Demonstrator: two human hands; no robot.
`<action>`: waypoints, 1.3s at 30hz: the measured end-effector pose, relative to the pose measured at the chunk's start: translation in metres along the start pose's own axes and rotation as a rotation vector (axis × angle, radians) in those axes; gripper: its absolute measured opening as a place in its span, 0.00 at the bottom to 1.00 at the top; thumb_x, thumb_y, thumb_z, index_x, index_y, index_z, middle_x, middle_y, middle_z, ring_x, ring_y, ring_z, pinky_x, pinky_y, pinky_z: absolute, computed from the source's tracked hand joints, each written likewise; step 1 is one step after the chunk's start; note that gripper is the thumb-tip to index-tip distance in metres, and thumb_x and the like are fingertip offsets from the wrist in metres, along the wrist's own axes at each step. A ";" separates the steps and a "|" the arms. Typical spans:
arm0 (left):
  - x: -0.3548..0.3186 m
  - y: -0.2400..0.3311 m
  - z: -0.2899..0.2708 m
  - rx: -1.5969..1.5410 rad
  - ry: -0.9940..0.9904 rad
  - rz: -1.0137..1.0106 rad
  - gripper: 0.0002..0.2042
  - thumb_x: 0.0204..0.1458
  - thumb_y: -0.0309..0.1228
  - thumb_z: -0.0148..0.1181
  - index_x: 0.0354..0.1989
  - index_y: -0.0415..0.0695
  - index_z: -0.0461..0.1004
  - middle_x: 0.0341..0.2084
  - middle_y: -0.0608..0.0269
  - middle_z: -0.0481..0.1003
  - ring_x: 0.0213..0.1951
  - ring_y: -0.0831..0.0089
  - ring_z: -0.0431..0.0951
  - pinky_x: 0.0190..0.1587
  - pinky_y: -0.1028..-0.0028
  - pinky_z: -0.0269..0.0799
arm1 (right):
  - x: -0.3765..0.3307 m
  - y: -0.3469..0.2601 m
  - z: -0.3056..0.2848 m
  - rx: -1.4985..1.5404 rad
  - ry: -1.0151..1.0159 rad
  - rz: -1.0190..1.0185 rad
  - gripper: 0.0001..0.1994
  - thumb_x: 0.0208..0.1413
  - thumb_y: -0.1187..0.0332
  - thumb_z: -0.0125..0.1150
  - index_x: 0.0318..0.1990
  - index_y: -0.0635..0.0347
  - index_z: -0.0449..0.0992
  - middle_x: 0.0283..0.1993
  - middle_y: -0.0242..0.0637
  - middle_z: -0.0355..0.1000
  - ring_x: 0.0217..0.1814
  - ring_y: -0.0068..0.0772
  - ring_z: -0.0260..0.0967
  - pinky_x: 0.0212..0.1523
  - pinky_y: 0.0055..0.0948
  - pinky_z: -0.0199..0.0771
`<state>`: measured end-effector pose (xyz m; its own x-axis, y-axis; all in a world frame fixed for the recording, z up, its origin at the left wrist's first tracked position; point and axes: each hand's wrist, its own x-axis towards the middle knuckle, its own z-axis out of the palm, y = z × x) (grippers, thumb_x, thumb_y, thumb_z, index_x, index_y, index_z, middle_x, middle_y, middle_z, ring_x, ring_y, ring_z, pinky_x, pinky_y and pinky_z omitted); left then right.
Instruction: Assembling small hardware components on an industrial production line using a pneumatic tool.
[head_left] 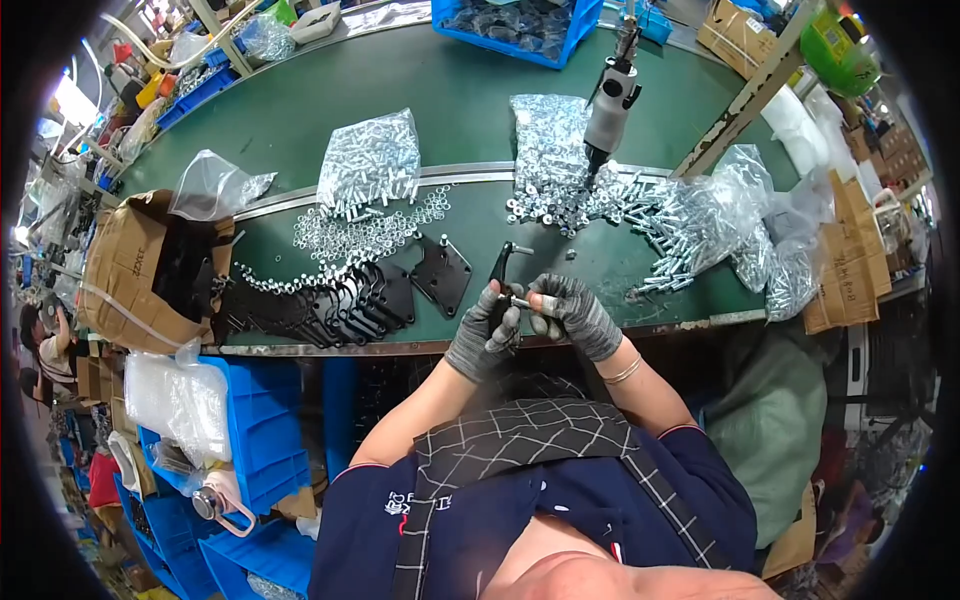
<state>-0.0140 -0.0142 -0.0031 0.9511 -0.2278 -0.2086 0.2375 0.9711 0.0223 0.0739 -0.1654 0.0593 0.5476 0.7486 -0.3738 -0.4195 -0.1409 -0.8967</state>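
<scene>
Cardboard box: at the left end of the green tabletop, flaps open, dark contents inside.
Blue crates: below the tabletop's edge on my left, clear wrapping bulging from the upper one.
Row of black brackets: leaning over one another along the near edge, just right of the box.
Metal rings: a loose heap behind that row, in front of a full plastic bag of silvery parts.
Black plate: lying just right of the row, a silver post standing near its far corner.
Left hand: grey-gloved, my fingers curled closed around the held bracket.
Held bracket: black, in front of me at the near edge, rising above my thumb, a silver pin jutting rightward from its top.
Right hand: grey-gloved, fingers bent, thumb and finger closed on a small silver piece at the held bracket's lower part; I cannot tell whether it is seated.
Power driver: hanging tip down beside a second bag of hardware.
Silver pins: strewn to my right, up to more clear bags.
Green sack: below the tabletop on my right.
</scene>
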 end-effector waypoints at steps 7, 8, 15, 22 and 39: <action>-0.001 -0.001 -0.004 -0.024 0.048 -0.014 0.17 0.59 0.44 0.47 0.39 0.41 0.71 0.16 0.62 0.74 0.08 0.77 0.66 0.09 0.84 0.60 | 0.006 0.009 -0.012 0.144 -0.137 0.024 0.08 0.55 0.64 0.57 0.32 0.58 0.70 0.21 0.27 0.67 0.16 0.12 0.58 0.17 0.13 0.57; 0.000 0.000 -0.005 -0.073 0.055 -0.023 0.17 0.59 0.44 0.47 0.40 0.41 0.71 0.17 0.62 0.74 0.08 0.77 0.66 0.09 0.84 0.60 | 0.006 0.012 -0.011 0.077 -0.094 -0.045 0.08 0.54 0.64 0.58 0.32 0.58 0.70 0.21 0.27 0.67 0.17 0.12 0.59 0.18 0.13 0.58; 0.003 0.003 -0.015 -0.004 -0.117 -0.026 0.18 0.59 0.45 0.46 0.41 0.41 0.71 0.19 0.60 0.75 0.10 0.76 0.70 0.09 0.83 0.63 | 0.015 0.036 -0.009 -0.516 0.099 -0.722 0.04 0.54 0.76 0.57 0.37 0.61 0.71 0.28 0.28 0.72 0.30 0.20 0.71 0.33 0.22 0.73; 0.003 0.001 -0.014 0.036 -0.047 -0.008 0.18 0.58 0.44 0.49 0.41 0.40 0.71 0.24 0.58 0.76 0.13 0.76 0.71 0.10 0.83 0.63 | 0.015 0.048 -0.007 -0.191 0.089 -0.482 0.05 0.52 0.78 0.58 0.36 0.62 0.71 0.33 0.37 0.73 0.37 0.24 0.73 0.37 0.24 0.74; 0.052 0.021 -0.001 0.949 0.412 0.201 0.16 0.58 0.41 0.49 0.31 0.39 0.73 0.19 0.58 0.75 0.16 0.75 0.72 0.14 0.80 0.65 | 0.064 0.031 -0.057 -1.389 0.538 -0.596 0.08 0.53 0.65 0.55 0.39 0.56 0.72 0.34 0.44 0.71 0.31 0.47 0.71 0.29 0.40 0.70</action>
<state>0.0401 -0.0057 -0.0141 0.8918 0.1458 -0.4283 0.3095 0.4937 0.8127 0.1369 -0.1587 -0.0056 0.6895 0.6476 0.3243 0.7239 -0.6027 -0.3357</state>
